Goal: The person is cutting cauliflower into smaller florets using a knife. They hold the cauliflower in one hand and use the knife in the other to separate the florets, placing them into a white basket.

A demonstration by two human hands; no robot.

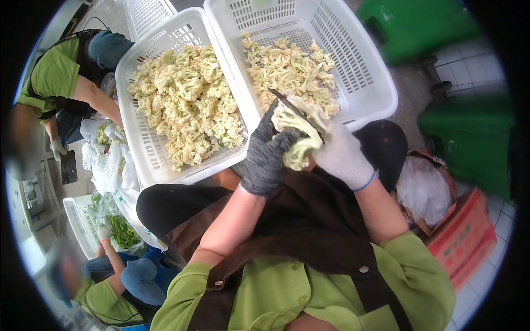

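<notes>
My left hand (267,159), in a dark grey knit glove, grips a piece of cauliflower (296,120) with a pale green stem. A thin dark knife blade (286,101) lies across the cauliflower. My right hand (345,155), in a white knit glove with a blue cuff edge, closes around the knife's near end; its handle is hidden. Beyond my hands stand two white plastic baskets side by side. Cut florets (182,95) fill much of the left basket (194,177). A smaller pile of florets (285,66) lies in the right basket (385,89).
Two green wheeled bins (422,31) (472,140) stand at my right. Nearer are an open carton with clear plastic (426,192) and a red cardboard box (466,240). Two gloved co-workers (56,78) (107,298) sit at left, near mesh-wrapped produce (105,161) and green peppers (124,231).
</notes>
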